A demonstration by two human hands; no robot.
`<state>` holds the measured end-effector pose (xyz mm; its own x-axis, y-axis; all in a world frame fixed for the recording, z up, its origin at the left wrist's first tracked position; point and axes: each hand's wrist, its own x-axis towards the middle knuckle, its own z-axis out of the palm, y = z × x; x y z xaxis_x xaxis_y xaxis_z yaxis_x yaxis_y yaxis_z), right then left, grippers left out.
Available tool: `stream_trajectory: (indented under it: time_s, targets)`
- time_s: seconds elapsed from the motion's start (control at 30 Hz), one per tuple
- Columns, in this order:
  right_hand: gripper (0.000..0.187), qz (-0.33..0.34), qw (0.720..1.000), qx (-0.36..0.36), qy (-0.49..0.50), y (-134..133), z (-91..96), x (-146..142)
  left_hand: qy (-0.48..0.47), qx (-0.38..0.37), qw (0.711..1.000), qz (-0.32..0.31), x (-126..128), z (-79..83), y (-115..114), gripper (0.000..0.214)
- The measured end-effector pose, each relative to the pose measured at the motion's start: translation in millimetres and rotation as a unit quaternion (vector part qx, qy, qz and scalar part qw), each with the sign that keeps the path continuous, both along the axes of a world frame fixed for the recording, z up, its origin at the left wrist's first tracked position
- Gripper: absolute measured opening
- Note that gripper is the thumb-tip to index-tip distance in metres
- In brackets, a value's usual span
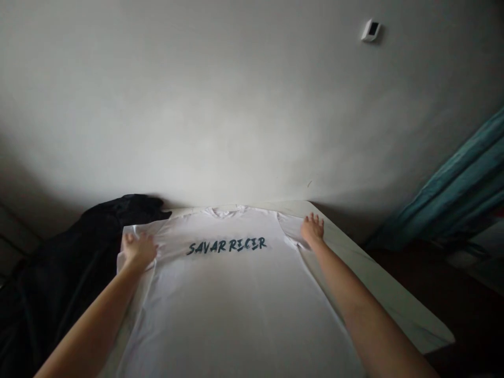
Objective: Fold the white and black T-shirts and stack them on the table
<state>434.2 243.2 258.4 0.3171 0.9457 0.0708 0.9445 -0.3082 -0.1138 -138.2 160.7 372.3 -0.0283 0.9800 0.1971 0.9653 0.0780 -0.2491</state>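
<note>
A white T-shirt point(236, 294) with dark lettering across its chest lies spread flat, its collar toward the wall. My left hand point(139, 249) rests on the left sleeve, fingers apart and slightly blurred. On the other side my right hand point(313, 228) lies at the end of the right sleeve with its fingers spread. Neither hand shows a grip on the cloth. The shirt's lower end runs out of view at the bottom.
Under the shirt is a pale table point(378, 286) with a rounded corner, set against a grey wall point(220, 105). Black cloth point(74, 262) is heaped along the left. A teal curtain point(444, 199) hangs at the right, and a small white device point(370, 31) is on the wall.
</note>
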Motion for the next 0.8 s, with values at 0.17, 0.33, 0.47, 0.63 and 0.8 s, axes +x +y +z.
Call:
stream_trajectory:
  time_s: [0.17, 0.33, 0.47, 0.63, 0.8]
  targets:
    - [0.048, 0.223, 0.97, 0.041, 0.083, -11, 34.4, -171, -0.035, 0.003, 0.999, -0.025, 158, -22.4, 15, 0.054]
    - [0.05, 0.332, 0.931, 0.04, 0.146, -50, 23.2, -265, -0.102, -0.057, 0.99, -0.083, 200, -65.0, -1, 0.053]
    - [0.055, 0.315, 0.941, 0.019, 0.123, -62, 13.1, -225, -0.079, -0.057, 0.992, -0.077, 144, -60.3, -20, 0.055]
    - [0.055, 0.228, 0.971, -0.018, 0.076, -73, -2.9, -127, -0.038, -0.055, 0.995, -0.07, 65, -40.8, -53, 0.058]
    - [0.059, 0.159, 0.985, -0.035, 0.052, -87, -5.7, -92, 0.004, -0.056, 0.996, -0.062, 58, -25.3, -74, 0.057]
